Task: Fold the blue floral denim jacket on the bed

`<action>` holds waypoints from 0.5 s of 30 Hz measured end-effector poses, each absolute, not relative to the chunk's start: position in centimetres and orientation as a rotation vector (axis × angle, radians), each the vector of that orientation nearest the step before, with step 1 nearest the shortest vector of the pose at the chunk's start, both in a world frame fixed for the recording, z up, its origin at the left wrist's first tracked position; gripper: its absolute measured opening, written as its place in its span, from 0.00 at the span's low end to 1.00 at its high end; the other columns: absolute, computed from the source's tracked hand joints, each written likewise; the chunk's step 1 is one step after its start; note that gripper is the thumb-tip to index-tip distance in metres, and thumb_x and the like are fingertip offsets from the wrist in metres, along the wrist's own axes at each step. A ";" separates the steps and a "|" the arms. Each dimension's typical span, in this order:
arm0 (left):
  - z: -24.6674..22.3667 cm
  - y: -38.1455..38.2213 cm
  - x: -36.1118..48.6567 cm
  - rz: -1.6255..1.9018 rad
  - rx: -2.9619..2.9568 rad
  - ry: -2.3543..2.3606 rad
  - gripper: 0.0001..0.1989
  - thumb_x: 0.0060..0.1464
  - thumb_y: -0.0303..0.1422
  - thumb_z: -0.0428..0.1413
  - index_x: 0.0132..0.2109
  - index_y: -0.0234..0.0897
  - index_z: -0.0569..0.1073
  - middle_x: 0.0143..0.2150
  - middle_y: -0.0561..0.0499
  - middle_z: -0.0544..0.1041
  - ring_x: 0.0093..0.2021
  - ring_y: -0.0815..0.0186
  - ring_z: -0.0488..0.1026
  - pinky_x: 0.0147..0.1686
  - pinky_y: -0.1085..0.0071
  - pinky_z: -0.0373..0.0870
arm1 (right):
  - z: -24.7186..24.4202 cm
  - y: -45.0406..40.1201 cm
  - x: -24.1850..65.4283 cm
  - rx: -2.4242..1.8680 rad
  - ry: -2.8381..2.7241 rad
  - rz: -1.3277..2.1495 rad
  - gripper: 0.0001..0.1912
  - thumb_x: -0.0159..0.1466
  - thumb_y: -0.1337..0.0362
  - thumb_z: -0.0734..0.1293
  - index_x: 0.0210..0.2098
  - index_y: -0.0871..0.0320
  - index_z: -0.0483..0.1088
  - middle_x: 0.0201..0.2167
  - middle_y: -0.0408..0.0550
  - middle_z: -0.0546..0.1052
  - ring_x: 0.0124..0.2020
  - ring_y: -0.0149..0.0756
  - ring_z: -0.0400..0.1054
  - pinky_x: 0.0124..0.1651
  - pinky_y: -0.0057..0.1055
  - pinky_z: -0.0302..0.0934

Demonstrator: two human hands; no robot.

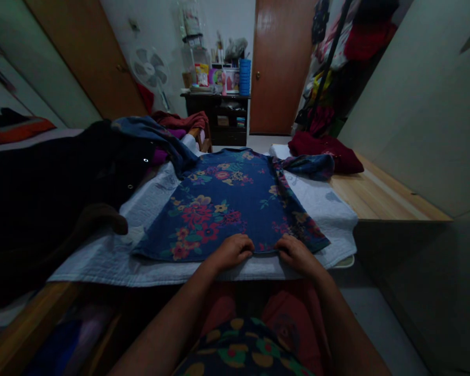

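A blue floral long-sleeved shirt [254, 203] lies spread out flat, its hem toward me and its collar at the far end. Its left sleeve runs over the dark clothes at the left, and the other sleeve stretches to the right. My left hand [234, 251] grips the hem near the middle, fingers curled over it with the thumb close by. A short way to the right, my right hand [294, 253] pinches the same hem. Beneath the shirt is a white quilted cloth [113, 263] covering the table.
Dark clothing [55, 183] is heaped along the left. A folded maroon garment [327, 151] sits at the far right, by a wooden board [391, 196]. Farther back stand a fan [151, 68], a dark cabinet [196, 117] and a brown door [280, 62].
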State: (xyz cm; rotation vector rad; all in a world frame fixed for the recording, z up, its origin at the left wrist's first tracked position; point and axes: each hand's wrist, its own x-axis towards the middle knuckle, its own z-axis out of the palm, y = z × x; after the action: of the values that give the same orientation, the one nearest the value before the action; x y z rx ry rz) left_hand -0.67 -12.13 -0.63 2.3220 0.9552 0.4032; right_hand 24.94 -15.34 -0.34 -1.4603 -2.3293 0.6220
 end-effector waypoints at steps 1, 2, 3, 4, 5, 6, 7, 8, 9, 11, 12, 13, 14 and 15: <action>-0.6 -12.1 -0.7 0.384 2.337 0.937 0.06 0.54 0.25 0.55 0.38 0.37 0.75 0.36 0.51 0.75 0.39 0.66 0.70 0.41 0.73 0.63 | -0.4 -15.4 25.3 -1.452 -2.328 0.623 0.12 0.59 0.75 0.61 0.37 0.58 0.74 0.36 0.48 0.73 0.41 0.37 0.67 0.46 0.32 0.59; -0.6 -12.1 -0.7 0.364 2.357 0.921 0.06 0.54 0.24 0.54 0.38 0.37 0.75 0.36 0.51 0.75 0.40 0.66 0.70 0.41 0.73 0.63 | -0.4 -15.4 25.7 -1.448 -2.327 0.623 0.11 0.59 0.74 0.62 0.36 0.57 0.74 0.36 0.48 0.73 0.41 0.37 0.67 0.46 0.32 0.59; -0.6 -12.1 -0.8 0.343 2.380 0.911 0.07 0.55 0.24 0.54 0.38 0.37 0.76 0.37 0.50 0.75 0.40 0.66 0.70 0.42 0.73 0.63 | -0.5 -15.5 26.0 -1.448 -2.325 0.623 0.11 0.59 0.74 0.62 0.36 0.57 0.74 0.36 0.48 0.74 0.41 0.37 0.67 0.47 0.32 0.59; -0.5 -12.3 -0.8 0.320 2.405 0.911 0.08 0.55 0.24 0.53 0.38 0.37 0.76 0.37 0.50 0.75 0.41 0.66 0.70 0.42 0.72 0.63 | -0.5 -15.7 26.3 -1.448 -2.326 0.625 0.10 0.59 0.74 0.63 0.36 0.57 0.74 0.37 0.48 0.74 0.41 0.37 0.67 0.46 0.32 0.59; -0.4 -12.4 -0.8 0.297 2.432 0.923 0.08 0.56 0.24 0.53 0.38 0.38 0.76 0.38 0.50 0.75 0.41 0.66 0.70 0.43 0.72 0.63 | -0.5 -15.8 26.6 -1.450 -2.330 0.630 0.10 0.59 0.74 0.63 0.35 0.57 0.73 0.36 0.47 0.73 0.41 0.37 0.67 0.46 0.32 0.59; -0.2 -12.6 -0.9 0.276 2.458 0.948 0.09 0.56 0.25 0.53 0.39 0.39 0.76 0.39 0.50 0.75 0.42 0.65 0.69 0.44 0.71 0.63 | -0.5 -16.0 26.8 -1.456 -2.332 0.634 0.09 0.59 0.74 0.63 0.35 0.57 0.73 0.36 0.47 0.73 0.41 0.37 0.66 0.46 0.32 0.59; 0.0 -12.8 -0.9 0.256 2.480 0.986 0.09 0.56 0.25 0.53 0.39 0.40 0.77 0.40 0.50 0.75 0.43 0.64 0.69 0.45 0.70 0.63 | -0.4 -16.1 26.9 -1.465 -2.333 0.635 0.09 0.59 0.74 0.63 0.34 0.57 0.73 0.36 0.47 0.73 0.41 0.37 0.66 0.45 0.32 0.58; 0.1 -13.0 -1.0 0.237 2.492 1.026 0.09 0.56 0.26 0.54 0.40 0.41 0.77 0.40 0.50 0.75 0.44 0.63 0.69 0.46 0.68 0.62 | -0.3 -16.2 27.0 -1.476 -2.335 0.635 0.09 0.59 0.74 0.63 0.34 0.57 0.73 0.36 0.47 0.73 0.41 0.37 0.66 0.45 0.31 0.58; 0.3 -13.1 -1.1 0.221 2.494 1.057 0.08 0.56 0.27 0.54 0.40 0.42 0.77 0.41 0.50 0.75 0.44 0.62 0.69 0.47 0.67 0.62 | -0.2 -16.3 27.0 -1.487 -2.337 0.632 0.09 0.58 0.74 0.64 0.34 0.57 0.72 0.36 0.47 0.73 0.41 0.37 0.66 0.45 0.31 0.58; 0.5 -13.0 -1.3 0.205 2.462 1.065 0.08 0.55 0.27 0.55 0.41 0.42 0.77 0.41 0.50 0.76 0.44 0.62 0.70 0.48 0.66 0.62 | 0.2 -16.4 26.8 -1.497 -2.349 0.630 0.08 0.58 0.73 0.65 0.35 0.58 0.72 0.36 0.48 0.72 0.42 0.38 0.65 0.45 0.31 0.58; 0.6 -12.9 -1.4 0.204 2.435 1.041 0.08 0.54 0.26 0.56 0.41 0.41 0.77 0.41 0.51 0.76 0.44 0.63 0.70 0.49 0.67 0.62 | 0.4 -16.4 26.5 -1.495 -2.362 0.635 0.07 0.58 0.72 0.65 0.35 0.58 0.72 0.36 0.48 0.72 0.42 0.38 0.65 0.46 0.31 0.57; 0.6 -12.7 -1.5 0.206 2.406 1.007 0.09 0.53 0.25 0.56 0.41 0.40 0.76 0.40 0.51 0.76 0.44 0.64 0.71 0.49 0.68 0.63 | 0.6 -16.3 26.2 -1.492 -2.378 0.644 0.05 0.59 0.71 0.65 0.34 0.58 0.72 0.35 0.48 0.72 0.41 0.38 0.65 0.46 0.31 0.57; 0.5 -12.4 -1.6 0.211 2.380 0.974 0.11 0.52 0.24 0.55 0.41 0.39 0.76 0.40 0.51 0.77 0.43 0.64 0.71 0.48 0.69 0.63 | 0.7 -16.2 25.7 -1.491 -2.389 0.653 0.05 0.60 0.70 0.65 0.33 0.58 0.72 0.34 0.47 0.72 0.40 0.37 0.65 0.45 0.31 0.57; 0.5 -12.2 -1.8 0.215 2.357 0.947 0.13 0.50 0.22 0.54 0.41 0.39 0.77 0.40 0.51 0.77 0.43 0.65 0.72 0.48 0.70 0.64 | 0.7 -16.1 25.1 -1.489 -2.394 0.663 0.05 0.62 0.70 0.64 0.33 0.58 0.73 0.33 0.47 0.72 0.39 0.36 0.65 0.45 0.30 0.57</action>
State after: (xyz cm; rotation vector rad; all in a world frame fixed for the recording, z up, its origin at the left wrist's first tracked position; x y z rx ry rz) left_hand -1.77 -12.21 0.51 2.3566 0.9467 0.2146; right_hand 25.14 -16.10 0.73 -1.4888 -2.3939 0.6631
